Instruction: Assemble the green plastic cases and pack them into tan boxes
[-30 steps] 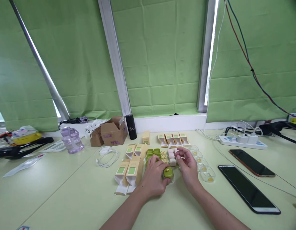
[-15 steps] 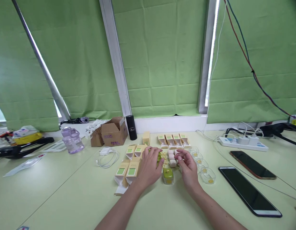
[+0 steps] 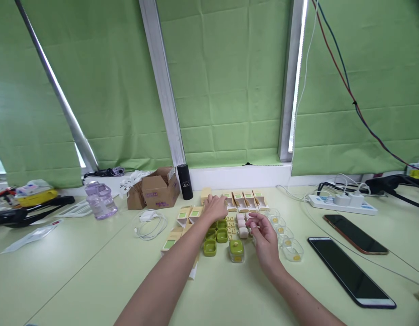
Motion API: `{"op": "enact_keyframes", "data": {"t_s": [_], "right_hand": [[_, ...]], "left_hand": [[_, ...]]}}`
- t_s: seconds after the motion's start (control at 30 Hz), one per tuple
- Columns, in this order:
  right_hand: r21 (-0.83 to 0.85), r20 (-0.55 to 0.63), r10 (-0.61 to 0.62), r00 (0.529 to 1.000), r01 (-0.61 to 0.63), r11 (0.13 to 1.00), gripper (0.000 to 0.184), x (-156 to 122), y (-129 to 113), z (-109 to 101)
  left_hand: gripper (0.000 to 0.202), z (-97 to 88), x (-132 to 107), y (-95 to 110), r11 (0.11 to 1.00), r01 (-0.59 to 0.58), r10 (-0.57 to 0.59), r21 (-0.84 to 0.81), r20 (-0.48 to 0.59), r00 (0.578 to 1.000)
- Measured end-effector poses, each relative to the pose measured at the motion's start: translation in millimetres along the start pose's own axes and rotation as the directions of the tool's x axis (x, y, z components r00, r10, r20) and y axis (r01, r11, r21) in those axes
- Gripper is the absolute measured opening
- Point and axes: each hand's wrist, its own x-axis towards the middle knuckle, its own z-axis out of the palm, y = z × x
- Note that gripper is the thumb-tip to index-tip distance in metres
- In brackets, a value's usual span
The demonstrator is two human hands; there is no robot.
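My left hand (image 3: 215, 208) reaches to the back, its bent fingers beside the standing cream box (image 3: 205, 195); the fingertips are hidden, so a grip cannot be made out. My right hand (image 3: 265, 237) hovers with loosely curled fingers apart, beside several small whitish blocks (image 3: 243, 232). Nothing shows between its fingers. Between the hands, green square lids or cups (image 3: 210, 248) stand in rows, next to small yellow clips (image 3: 230, 230). Nearer to me is a clear container with a green lid (image 3: 236, 251). Right of my right hand, clear containers (image 3: 292, 250) form a line.
Open cream cartons (image 3: 169, 244) lie at left, partly behind my left arm, and more cartons (image 3: 260, 201) stand at the back. A cardboard box (image 3: 160, 189), black cylinder (image 3: 185, 182), purple bottle (image 3: 101, 200) and white cable (image 3: 151, 225) are farther left. Two phones (image 3: 352, 271) and a power strip (image 3: 341, 203) lie right.
My left hand has moved away from me, from over the green pieces to the cream box, uncovering the green rows. My right hand stays nearly where it was.
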Motion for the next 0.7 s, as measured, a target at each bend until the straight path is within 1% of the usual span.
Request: {"op": "enact_keyframes", "data": {"t_s": [0.23,0.43,0.57,0.7], "right_hand": [[-0.012,0.017,-0.016,1.000,0.016,1.000,0.034,-1,1,0],[-0.022,0.010,-0.024,1.000,0.025,0.999,0.032,-2,-3,1],[-0.018,0.014,-0.022,1.000,0.022,1.000,0.031,-1,-2,1],[-0.017,0.024,-0.014,1.000,0.014,1.000,0.032,0,1,1]], "left_hand": [[0.040,17.8,29,15,0.994,0.050,-0.058,0.102,0.079,0.995],[0.038,31.4,43,17,0.985,0.099,-0.117,0.142,0.119,0.986],[0.038,30.1,47,15,0.984,0.111,-0.126,0.140,0.103,0.987],[0.039,17.3,44,9,0.982,0.128,-0.136,0.140,0.047,0.990]]}}
